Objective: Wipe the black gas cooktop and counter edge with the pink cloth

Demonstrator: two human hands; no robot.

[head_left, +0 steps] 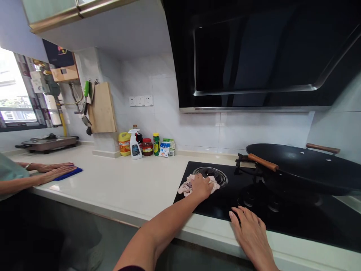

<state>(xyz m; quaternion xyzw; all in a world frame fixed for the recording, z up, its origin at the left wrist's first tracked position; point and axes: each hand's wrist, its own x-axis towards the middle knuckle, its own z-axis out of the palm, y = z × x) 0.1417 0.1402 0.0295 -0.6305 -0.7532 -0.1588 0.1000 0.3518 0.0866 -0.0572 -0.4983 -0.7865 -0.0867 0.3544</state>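
My left hand [201, 186] presses a pale pink crumpled cloth [184, 188] onto the black glass cooktop [208, 206], with its fingers curled over it. Right beside the cloth is the left burner [222, 178], its ring partly covered by the hand. My right hand [250, 231] lies flat at the cooktop's front edge, fingers stretched out and nothing in them. Two round control knobs [273, 205] sit just beyond its fingertips. A large black wok [301, 165] with wooden handles stands over the right side of the cooktop.
At the left, another person's hands [58, 172] press a blue cloth [69, 173] on the white counter [113, 184]. A spray bottle [135, 145], jars and packets line the wall. An electric pan [50, 143] stands at far left. The range hood [254, 56] hangs overhead.
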